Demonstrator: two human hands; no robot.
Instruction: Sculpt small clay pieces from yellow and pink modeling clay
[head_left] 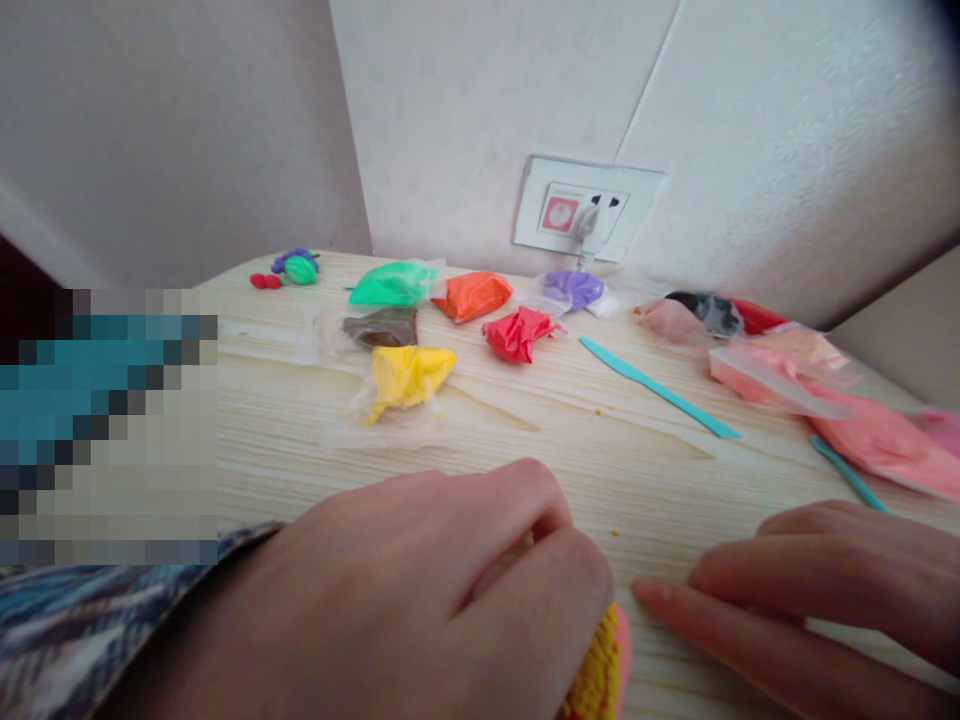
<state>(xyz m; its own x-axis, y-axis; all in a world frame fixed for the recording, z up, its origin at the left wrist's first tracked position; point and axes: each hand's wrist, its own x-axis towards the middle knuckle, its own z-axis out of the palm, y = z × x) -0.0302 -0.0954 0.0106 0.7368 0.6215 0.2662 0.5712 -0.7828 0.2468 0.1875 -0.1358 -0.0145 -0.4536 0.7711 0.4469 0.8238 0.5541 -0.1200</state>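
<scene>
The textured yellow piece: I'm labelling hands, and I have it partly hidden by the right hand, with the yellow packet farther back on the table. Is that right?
Not the right hand: the head view shows the left hand partly hiding the textured yellow piece. The yellow packet is indeed farther back on the table.

L hand (405,600): btm ctr, back up, knuckles raised, fingers bent w/ tips hidden underneath; wrist toward lower L corner. R hand (847,590): enters fr. R edge, fingers pointing L, slightly bent & parted; lowest finger reaches farthest, its tip near the L knuckles, hands not touching. R wrist out of view.
</scene>
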